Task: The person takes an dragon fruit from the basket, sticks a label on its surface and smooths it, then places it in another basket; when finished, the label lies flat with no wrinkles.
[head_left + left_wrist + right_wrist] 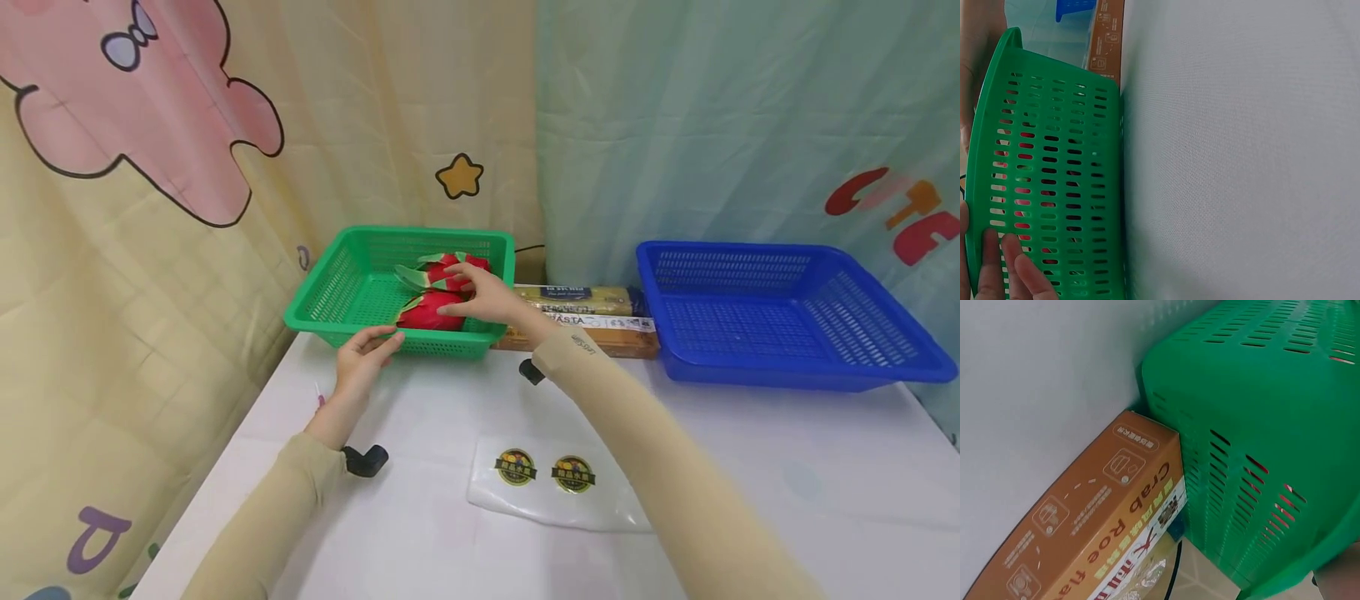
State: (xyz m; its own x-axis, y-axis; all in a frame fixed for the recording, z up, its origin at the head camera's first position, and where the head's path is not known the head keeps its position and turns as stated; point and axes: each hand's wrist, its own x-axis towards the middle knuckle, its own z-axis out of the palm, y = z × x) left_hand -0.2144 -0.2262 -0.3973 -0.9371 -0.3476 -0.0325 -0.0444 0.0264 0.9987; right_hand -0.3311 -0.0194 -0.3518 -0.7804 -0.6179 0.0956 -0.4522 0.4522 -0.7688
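Red dragon fruits point(429, 313) with green leafy tips lie in the right part of a green perforated basket point(303, 321); their exact number is hard to tell. My right hand point(487, 296) reaches over the basket's right side, fingers spread above the fruits and thumb close to the front one. At the front rim, my left hand point(363, 354) holds the basket edge. In the left wrist view, several of its fingers point(1017, 275) lie against the outer wall. Only a small part of the right hand point(1340, 575) shows in the right wrist view.
A brown box point(622, 344) and packs of pasta point(577, 297) lie right of the green basket. Farther right stands a blue basket point(750, 367). A clear plastic bag with two round stickers point(515, 467) lies flat on the white table. Curtains hang behind.
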